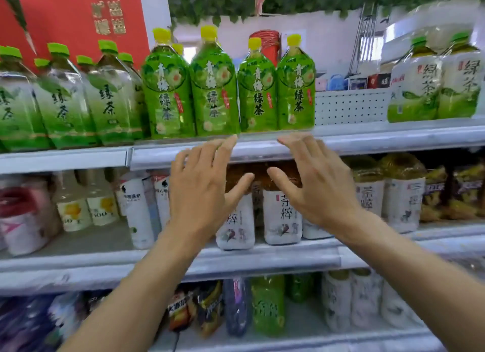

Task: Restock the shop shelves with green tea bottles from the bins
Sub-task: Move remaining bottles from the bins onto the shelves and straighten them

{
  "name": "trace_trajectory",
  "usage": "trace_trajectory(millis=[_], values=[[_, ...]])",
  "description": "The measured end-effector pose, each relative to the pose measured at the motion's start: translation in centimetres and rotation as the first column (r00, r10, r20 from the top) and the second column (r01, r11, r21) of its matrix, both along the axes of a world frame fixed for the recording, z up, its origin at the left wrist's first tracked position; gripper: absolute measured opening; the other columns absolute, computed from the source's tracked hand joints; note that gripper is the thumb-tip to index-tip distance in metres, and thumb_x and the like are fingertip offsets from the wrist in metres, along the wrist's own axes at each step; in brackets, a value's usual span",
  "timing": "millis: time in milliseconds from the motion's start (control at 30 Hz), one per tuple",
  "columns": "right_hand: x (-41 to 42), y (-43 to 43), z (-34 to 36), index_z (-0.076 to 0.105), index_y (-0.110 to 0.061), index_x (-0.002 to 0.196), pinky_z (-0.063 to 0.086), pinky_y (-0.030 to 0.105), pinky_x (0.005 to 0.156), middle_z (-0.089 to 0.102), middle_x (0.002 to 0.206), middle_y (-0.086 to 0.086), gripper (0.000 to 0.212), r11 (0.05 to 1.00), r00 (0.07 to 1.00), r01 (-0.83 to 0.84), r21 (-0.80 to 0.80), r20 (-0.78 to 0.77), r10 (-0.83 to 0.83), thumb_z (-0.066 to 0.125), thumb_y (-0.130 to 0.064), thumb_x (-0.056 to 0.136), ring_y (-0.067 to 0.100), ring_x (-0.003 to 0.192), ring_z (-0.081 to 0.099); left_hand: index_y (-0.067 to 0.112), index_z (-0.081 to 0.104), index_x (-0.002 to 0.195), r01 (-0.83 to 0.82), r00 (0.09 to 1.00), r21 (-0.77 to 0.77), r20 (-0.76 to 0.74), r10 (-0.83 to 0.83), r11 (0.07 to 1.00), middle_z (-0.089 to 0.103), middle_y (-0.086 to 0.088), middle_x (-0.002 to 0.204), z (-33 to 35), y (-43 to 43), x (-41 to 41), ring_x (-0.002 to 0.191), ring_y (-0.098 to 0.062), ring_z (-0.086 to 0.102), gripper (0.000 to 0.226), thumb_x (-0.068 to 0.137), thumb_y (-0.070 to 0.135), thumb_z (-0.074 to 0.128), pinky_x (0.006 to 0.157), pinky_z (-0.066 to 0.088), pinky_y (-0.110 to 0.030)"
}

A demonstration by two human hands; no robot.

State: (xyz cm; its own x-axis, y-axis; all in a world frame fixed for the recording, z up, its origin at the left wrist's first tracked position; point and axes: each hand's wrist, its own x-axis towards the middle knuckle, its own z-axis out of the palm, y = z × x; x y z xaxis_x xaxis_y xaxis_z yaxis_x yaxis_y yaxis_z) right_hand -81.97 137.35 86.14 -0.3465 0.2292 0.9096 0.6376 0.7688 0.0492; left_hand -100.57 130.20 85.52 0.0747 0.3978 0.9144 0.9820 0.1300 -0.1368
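Four green tea bottles (214,89) with yellow caps stood upright in a tight row at the front lip of the upper shelf (367,141), labels facing out, probably so shoppers could read them, with bare shelf to their right where more could go. Both arms reached forward and up. The left hand (202,191) and right hand (320,186) were empty, fingers spread and slightly bent, fingertips at the shelf edge below the bottles, apparently touching none.
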Motion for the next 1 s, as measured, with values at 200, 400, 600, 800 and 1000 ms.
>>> trace_trajectory(millis=[200, 400, 600, 800, 1000], values=[[-4.3, -6.2, -9.5, 0.06, -0.005, 0.125, 0.054, 0.043, 0.075, 0.062, 0.122, 0.014, 0.045, 0.984, 0.994, -0.076, -0.161, 0.069, 0.088, 0.059, -0.035, 0.091, 0.036, 0.104, 0.063, 0.012, 0.06, 0.134, 0.027, 0.996, -0.199, 0.091, -0.009, 0.98, 0.068, -0.007, 0.114, -8.7, -7.7, -4.2, 0.103, -0.031, 0.064, 0.061, 0.092, 0.055, 0.048, 0.083, 0.047, -0.042], [-9.6, -11.7, -20.4, 0.06, -0.003, 0.126, 0.056, 0.044, 0.073, 0.063, 0.115, 0.016, 0.045, 0.865, 0.967, -0.122, -0.486, 0.139, 0.214, 0.068, -0.028, 0.089, 0.038, 0.103, 0.062, 0.014, 0.059, 0.134, 0.042, 0.957, -0.538, 0.265, 0.122, 0.842, 0.066, -0.01, 0.116, -18.9, -13.7, -9.8, 0.103, -0.035, 0.063, 0.057, 0.09, 0.05, 0.058, 0.079, 0.049, -0.043], [-11.9, -15.7, -32.7, 0.051, -0.014, 0.136, 0.05, 0.042, 0.087, 0.055, 0.132, 0.009, 0.049, 0.597, 0.926, 0.007, -0.802, 0.229, 0.298, 0.06, -0.037, 0.095, 0.031, 0.12, 0.054, 0.02, 0.05, 0.142, 0.222, 0.758, -0.723, 0.55, 0.351, 0.654, 0.056, -0.003, 0.137, -31.4, -18.1, -13.8, 0.127, -0.027, 0.053, 0.055, 0.095, 0.046, 0.06, 0.098, 0.046, -0.045], [-12.6, -16.8, -44.6, 0.04, -0.021, 0.143, 0.041, 0.035, 0.102, 0.047, 0.143, 0.002, 0.051, 0.2, 0.865, 0.218, -0.955, 0.284, 0.413, 0.052, -0.042, 0.098, 0.021, 0.132, 0.045, 0.016, 0.051, 0.14, 0.408, 0.401, -0.745, 0.665, 0.63, 0.527, 0.055, -0.005, 0.142, -44.3, -21.4, -14.8, 0.126, -0.028, 0.056, 0.048, 0.097, 0.036, 0.061, 0.102, 0.045, -0.04], [-13.5, -17.7, -56.1, 0.027, -0.012, 0.149, 0.041, 0.033, 0.099, 0.047, 0.142, 0.011, 0.061, -0.091, 0.792, 0.462, -0.882, 0.364, 0.491, 0.048, -0.043, 0.101, 0.024, 0.13, 0.048, 0.016, 0.055, 0.138, 0.48, 0.248, -0.792, 0.536, 0.807, 0.379, 0.06, -0.009, 0.137, -56.3, -23.4, -14.8, 0.128, -0.026, 0.054, 0.046, 0.097, 0.036, 0.061, 0.104, 0.042, -0.035]])
